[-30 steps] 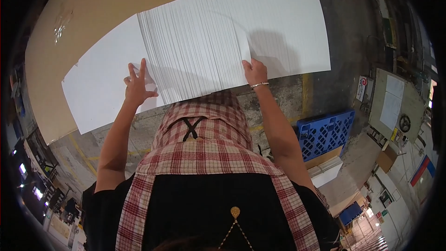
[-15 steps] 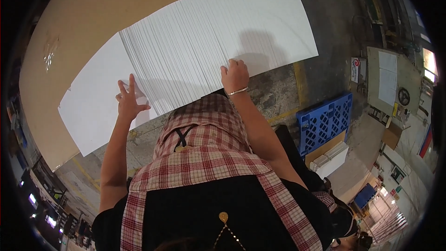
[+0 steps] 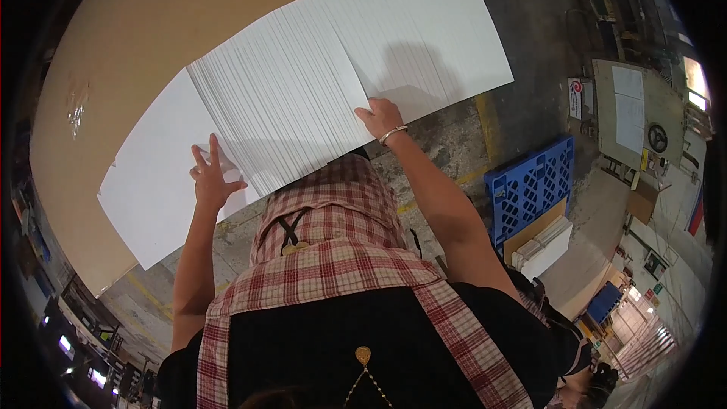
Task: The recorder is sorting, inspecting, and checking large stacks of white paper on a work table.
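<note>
A wide fan of overlapping white sheets (image 3: 280, 83), paper or thin card, lies on a brown board surface, its many edges showing as close parallel lines. My left hand (image 3: 212, 178) rests on the plain left part of the fan, fingers and thumb spread, holding nothing. At the near edge, right of the middle, my right hand (image 3: 381, 119) is closed with its thumb out to the left. It pinches the edge of a white sheet, and a darker step between sheets runs up from there. Its fingertips are partly hidden.
The brown board (image 3: 83, 174) extends beyond the fan to the left and far side. A blue plastic pallet (image 3: 530, 185) stands on the floor at right, with a stack of white sheets (image 3: 547, 250) beside it. Another person's arm (image 3: 579, 379) shows at lower right.
My right hand has turned and closed more at the sheet edge, where the step between sheets is now clearer. My left hand stays spread on the fan. The view has shifted slightly.
</note>
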Tool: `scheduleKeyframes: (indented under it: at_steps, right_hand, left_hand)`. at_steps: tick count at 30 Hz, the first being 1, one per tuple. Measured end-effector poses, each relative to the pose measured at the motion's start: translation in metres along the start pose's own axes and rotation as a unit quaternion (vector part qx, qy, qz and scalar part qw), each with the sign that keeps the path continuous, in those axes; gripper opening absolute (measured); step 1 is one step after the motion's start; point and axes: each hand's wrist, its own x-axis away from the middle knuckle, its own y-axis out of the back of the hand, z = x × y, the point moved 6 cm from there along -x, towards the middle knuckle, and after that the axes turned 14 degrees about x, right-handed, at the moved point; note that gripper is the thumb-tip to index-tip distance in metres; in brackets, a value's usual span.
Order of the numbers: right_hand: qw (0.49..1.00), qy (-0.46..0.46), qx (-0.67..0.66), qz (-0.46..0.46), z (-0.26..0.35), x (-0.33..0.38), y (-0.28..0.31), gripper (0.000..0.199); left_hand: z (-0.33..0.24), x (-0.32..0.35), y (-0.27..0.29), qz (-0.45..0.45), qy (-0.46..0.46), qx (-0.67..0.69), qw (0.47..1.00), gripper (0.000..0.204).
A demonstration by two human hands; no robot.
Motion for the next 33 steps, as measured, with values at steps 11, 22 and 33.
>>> scheduleKeyframes:
  at_steps: [11,22,33]
  right_hand:
    - [0.997,-0.069,0.038,0.007,0.021,0.013,0.008,0.035]
    - [0.998,-0.047,-0.029,0.032,-0.004,-0.005,0.017,0.041]
    - [0.998,-0.047,0.042,0.028,-0.004,-0.007,0.010,0.045]
  left_hand:
    - [0.014,-0.002,-0.002,-0.027,-0.036,0.001,0.999,0.137]
    - [-0.004,0.003,0.002,-0.009,-0.002,-0.009,1.000,0.137]
    - [0.001,0.005,0.004,-0.016,0.000,-0.008,1.000,0.135]
